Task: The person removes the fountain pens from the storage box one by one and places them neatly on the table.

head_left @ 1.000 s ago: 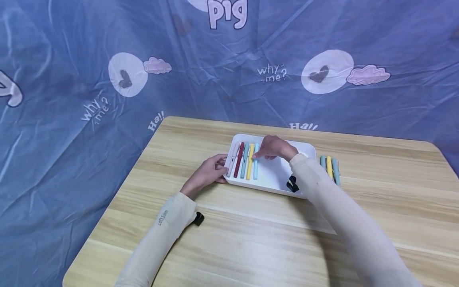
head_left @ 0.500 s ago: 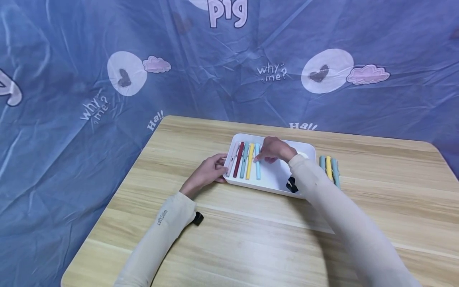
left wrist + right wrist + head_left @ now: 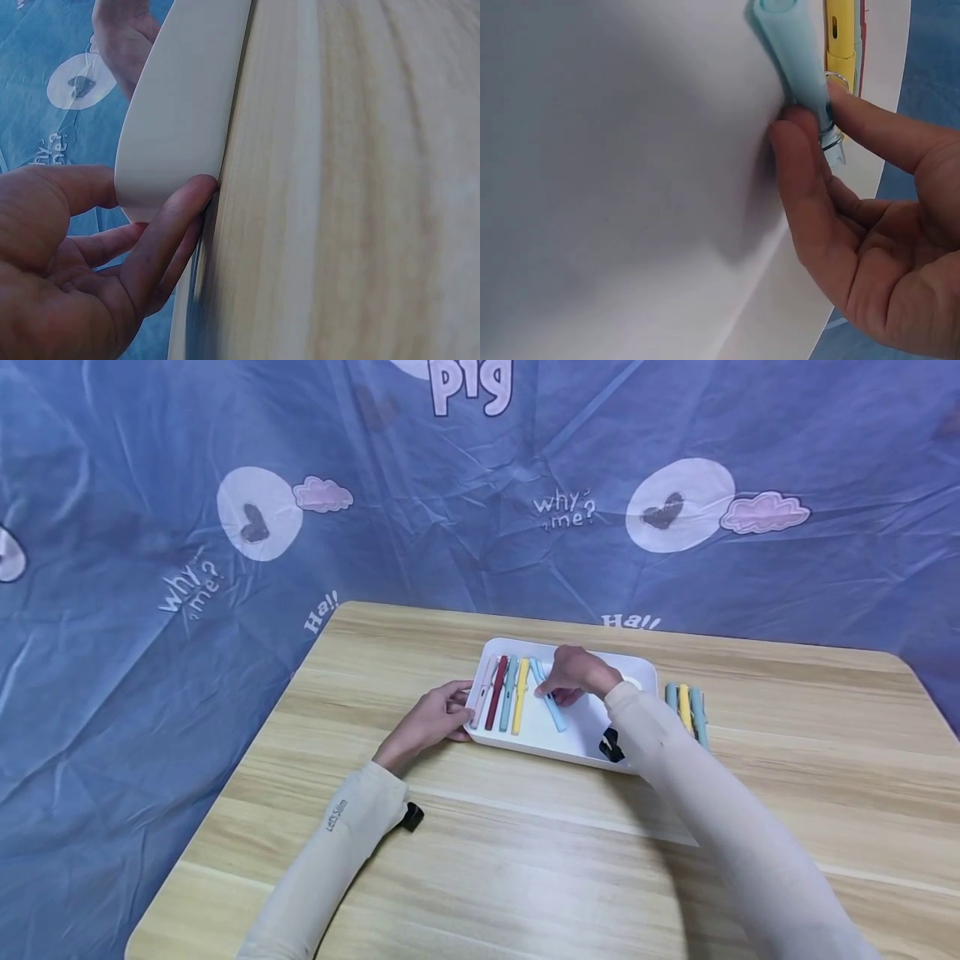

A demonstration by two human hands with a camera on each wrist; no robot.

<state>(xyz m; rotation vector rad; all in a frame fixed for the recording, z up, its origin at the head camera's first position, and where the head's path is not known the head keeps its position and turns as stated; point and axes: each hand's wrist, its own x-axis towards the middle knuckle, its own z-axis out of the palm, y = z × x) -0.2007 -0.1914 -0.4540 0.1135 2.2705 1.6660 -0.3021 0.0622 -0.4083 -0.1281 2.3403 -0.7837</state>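
A white tray lies on the table. My left hand grips its left end; in the left wrist view, the fingertips lie against the outer wall. Inside the tray, my right hand pinches a light blue pen between thumb and fingers, near its clip end in the right wrist view. This pen slants, its near end toward the right. Left of it, a pale pink pen, a dark red pen, a teal pen and a yellow pen lie side by side.
Right of the tray, a yellow pen lies between two teal pens on the wooden table, partly behind the right sleeve. A blue printed curtain hangs along the table's back and left edges.
The light blue pen has moved right, away from the yellow pen, and turned from parallel to slanted. My right hand stays near it; the left hand keeps its grip on the tray.
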